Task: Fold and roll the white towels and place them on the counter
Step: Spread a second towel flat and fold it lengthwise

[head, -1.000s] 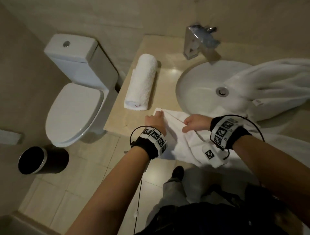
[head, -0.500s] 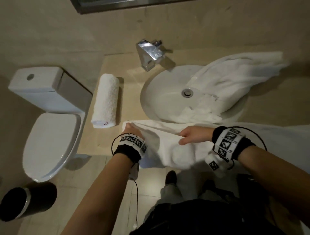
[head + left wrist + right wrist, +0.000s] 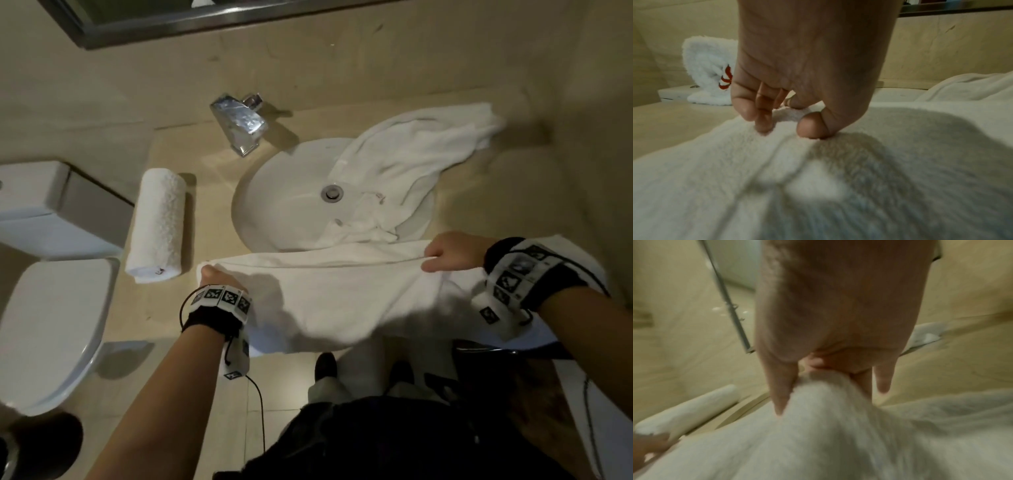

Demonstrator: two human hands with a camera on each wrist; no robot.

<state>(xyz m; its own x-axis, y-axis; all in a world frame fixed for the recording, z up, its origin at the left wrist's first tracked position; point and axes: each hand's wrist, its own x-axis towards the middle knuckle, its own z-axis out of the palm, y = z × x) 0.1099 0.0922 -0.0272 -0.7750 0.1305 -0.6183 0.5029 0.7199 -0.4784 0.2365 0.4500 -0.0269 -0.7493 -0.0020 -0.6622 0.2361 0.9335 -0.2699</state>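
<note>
Basin: round white ceramic sink basin (image 3: 274, 205) set in the beige stone counter (image 3: 191, 144); a crumpled loose white towel (image 3: 411, 154) lies partly in its right half and trails onto the counter beyond.
Tap: chrome faucet (image 3: 239, 120) behind the basin.
Finished item: rolled white terry towel (image 3: 157, 226) on the counter, left of the basin, near the white toilet (image 3: 44, 325).
Work item: flat white towel (image 3: 329, 294) spread along the counter's front edge, its near part hanging over the edge.
Left hand (image 3: 215, 277): at the work item's left corner; fingers (image 3: 760, 113) and thumb curled, pinching the cloth.
Right hand (image 3: 448, 253): at the work item's upper edge toward the right; thumb (image 3: 780, 386) and fingers closed on a gathered fold.
Span: the edge runs nearly straight between both hands.
</note>
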